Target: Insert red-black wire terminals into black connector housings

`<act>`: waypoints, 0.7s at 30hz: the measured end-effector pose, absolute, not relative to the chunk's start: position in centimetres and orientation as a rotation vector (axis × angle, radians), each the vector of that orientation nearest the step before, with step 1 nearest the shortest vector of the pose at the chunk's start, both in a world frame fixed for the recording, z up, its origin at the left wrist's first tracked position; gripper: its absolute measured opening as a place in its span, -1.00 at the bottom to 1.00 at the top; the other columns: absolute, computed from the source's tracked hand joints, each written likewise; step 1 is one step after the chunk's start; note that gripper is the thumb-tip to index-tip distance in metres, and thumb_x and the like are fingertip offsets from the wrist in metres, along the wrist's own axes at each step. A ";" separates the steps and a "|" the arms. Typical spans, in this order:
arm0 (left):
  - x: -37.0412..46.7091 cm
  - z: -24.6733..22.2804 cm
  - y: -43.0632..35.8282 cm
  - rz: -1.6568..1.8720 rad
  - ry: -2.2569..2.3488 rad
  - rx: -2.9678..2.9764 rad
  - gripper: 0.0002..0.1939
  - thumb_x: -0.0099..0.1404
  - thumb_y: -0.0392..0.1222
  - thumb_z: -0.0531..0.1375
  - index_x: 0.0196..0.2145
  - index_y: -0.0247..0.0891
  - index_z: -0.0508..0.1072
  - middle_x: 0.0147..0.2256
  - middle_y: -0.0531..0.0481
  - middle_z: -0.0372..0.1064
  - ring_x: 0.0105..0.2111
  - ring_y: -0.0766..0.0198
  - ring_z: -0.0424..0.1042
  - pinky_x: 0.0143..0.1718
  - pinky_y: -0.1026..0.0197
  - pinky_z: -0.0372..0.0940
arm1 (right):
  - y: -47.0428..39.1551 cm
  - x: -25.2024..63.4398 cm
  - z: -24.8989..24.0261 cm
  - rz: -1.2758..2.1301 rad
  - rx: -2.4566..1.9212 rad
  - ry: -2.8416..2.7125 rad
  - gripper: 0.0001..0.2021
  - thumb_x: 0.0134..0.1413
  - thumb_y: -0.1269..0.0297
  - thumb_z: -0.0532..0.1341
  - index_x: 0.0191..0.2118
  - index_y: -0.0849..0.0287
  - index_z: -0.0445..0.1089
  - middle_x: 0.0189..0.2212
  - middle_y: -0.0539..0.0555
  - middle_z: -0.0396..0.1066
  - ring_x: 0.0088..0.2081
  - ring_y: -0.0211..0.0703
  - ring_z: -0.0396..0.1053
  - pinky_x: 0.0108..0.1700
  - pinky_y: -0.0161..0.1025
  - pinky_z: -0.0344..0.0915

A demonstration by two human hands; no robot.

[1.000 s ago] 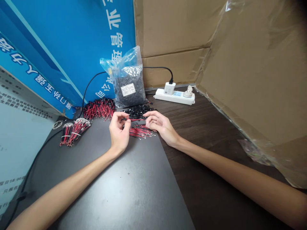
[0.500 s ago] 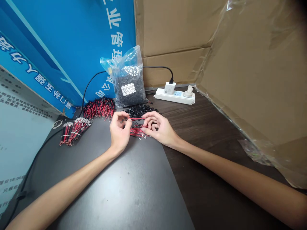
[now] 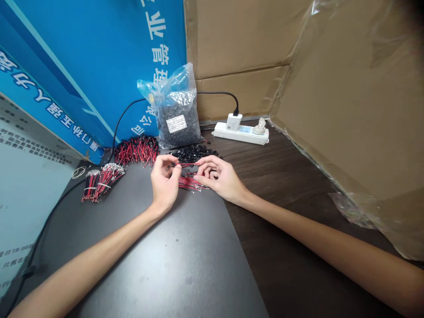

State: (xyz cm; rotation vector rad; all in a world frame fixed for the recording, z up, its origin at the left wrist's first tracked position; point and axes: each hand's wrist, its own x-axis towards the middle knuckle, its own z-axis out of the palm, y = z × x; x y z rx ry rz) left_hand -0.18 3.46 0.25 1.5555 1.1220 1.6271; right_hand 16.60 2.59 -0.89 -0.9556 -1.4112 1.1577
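The person's left hand (image 3: 165, 182) is pinching a thin red wire (image 3: 188, 164), with its thumb and first finger closing on one end. The wire is stretching across the gap to the right hand (image 3: 227, 180), and it is hanging just over the loose wires (image 3: 191, 182). On the right hand the thumb is sitting apart from the first finger. The wire is meeting the right fingertips, but one cannot tell if they are gripping it or only touching it.

As for how far things are going, this one wire is looking half done at best. Its ends are hiding by the fingers, so nobody can tell if a black bit is sitting on it. Small black bits (image 3: 194, 153) are lying in a pile just behind the hands. Near the blue wall (image 3: 99, 57), a big heap of red and black wires (image 3: 137, 150) is showing dark ends, so those are seeming finished. The loose wires under the hands are showing shiny tips, so they are likely waiting their turn. Two tied bundles (image 3: 107, 180) with silver tips are resting on the left of the grey table (image 3: 185, 274), and they are looking unused. A clear bag (image 3: 177, 121) full of black bits is standing behind, so plenty is remaining
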 end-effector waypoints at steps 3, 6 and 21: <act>-0.2 0.2 3.5 1.630 1.115 1.562 -0.87 0.19 -0.35 0.22 -0.30 -0.22 0.37 -0.30 0.02 0.38 -0.30 0.33 0.41 -0.35 0.30 0.33 | 2.5 16.7 -0.7 1.179 -0.995 -1.404 -0.64 -0.10 0.21 0.42 -0.16 0.19 0.40 -0.44 0.01 0.46 -0.48 -0.26 0.34 -0.48 -0.31 0.21; -0.3 0.2 3.6 1.624 1.118 1.572 -0.87 0.19 -0.36 0.22 -0.29 -0.22 0.37 -0.30 0.02 0.39 -0.31 0.33 0.41 -0.37 0.31 0.33 | 2.4 16.7 -0.5 1.202 -1.035 -1.400 -0.62 -0.11 0.20 0.43 -0.15 0.21 0.43 -0.45 0.01 0.49 -0.53 -0.31 0.29 -0.50 -0.31 0.19; -0.3 0.0 3.7 1.620 1.060 1.596 -0.84 0.19 -0.35 0.24 -0.26 -0.22 0.36 -0.30 0.02 0.36 -0.30 0.33 0.40 -0.35 0.30 0.33 | 2.6 16.6 -0.8 1.256 -1.009 -1.329 -0.60 -0.15 0.24 0.44 -0.13 0.24 0.48 -0.45 0.02 0.50 -0.46 -0.26 0.34 -0.44 -0.29 0.22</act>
